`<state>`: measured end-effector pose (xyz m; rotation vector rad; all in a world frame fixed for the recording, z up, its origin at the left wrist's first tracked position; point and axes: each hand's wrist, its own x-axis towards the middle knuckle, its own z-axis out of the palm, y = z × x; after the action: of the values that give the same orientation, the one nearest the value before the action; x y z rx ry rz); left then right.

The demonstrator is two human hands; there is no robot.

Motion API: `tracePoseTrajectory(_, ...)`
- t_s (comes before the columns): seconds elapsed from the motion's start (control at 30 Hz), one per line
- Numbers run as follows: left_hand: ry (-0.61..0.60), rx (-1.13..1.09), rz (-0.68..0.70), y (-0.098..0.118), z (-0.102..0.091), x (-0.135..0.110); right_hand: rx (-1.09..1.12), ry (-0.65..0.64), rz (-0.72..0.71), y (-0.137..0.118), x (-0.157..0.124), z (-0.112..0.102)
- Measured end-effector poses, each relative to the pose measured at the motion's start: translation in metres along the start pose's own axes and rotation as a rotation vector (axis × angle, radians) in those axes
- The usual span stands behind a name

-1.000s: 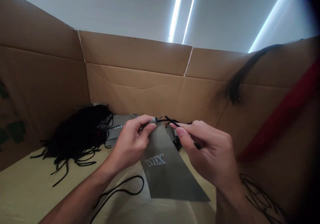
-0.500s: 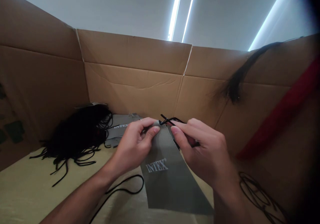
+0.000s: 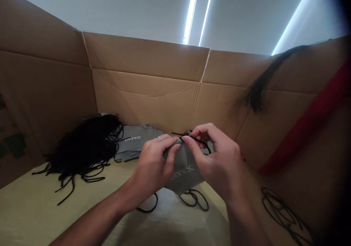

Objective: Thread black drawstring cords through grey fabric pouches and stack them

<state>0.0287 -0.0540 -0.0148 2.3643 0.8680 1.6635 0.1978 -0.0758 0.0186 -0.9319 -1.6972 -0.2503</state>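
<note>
A grey pouch with white "INTEX" lettering hangs between my two hands, its printed side toward me and partly covered by my fingers. My left hand is closed, thumb and forefinger pinching the pouch's top edge. At the same edge, my right hand pinches a black cord close to the pouch's corner. A short cord end sticks out leftward above the pouch. Below it, loops of black cord lie on the table.
To the left lies a heap of black cords. Behind it are stacked grey pouches. Cardboard walls enclose the yellowish table. On the right hang a black strand bundle and a red strip, above coiled dark cord.
The pouch has tilted up and away, so its lower part no longer reaches toward me. My right hand has shifted up and left, closer to my left hand, its grip on the cord changed.
</note>
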Motion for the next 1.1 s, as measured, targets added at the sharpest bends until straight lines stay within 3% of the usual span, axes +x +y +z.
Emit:
tracePoseTrajectory(0.37, 0.120, -0.055, -0.029, 0.000, 0.016, -0.006, 0.045, 0.048, -0.027, 0.006, -0.002, 0.006)
tracePoseTrajectory(0.6, 0.125, -0.100, -0.050, 0.001, 0.018, -0.007, -0.018, 0.035, -0.097, 0.003, -0.001, 0.001)
tracePoseTrajectory(0.87, 0.111, 0.048, 0.062, 0.001, 0.026, -0.013, -0.081, -0.056, -0.212, 0.003, 0.001, 0.004)
tracePoseTrajectory(1.1, 0.106, 0.120, 0.065, -0.001, 0.033, -0.021, -0.059, -0.042, -0.203, -0.006, -0.002, 0.008)
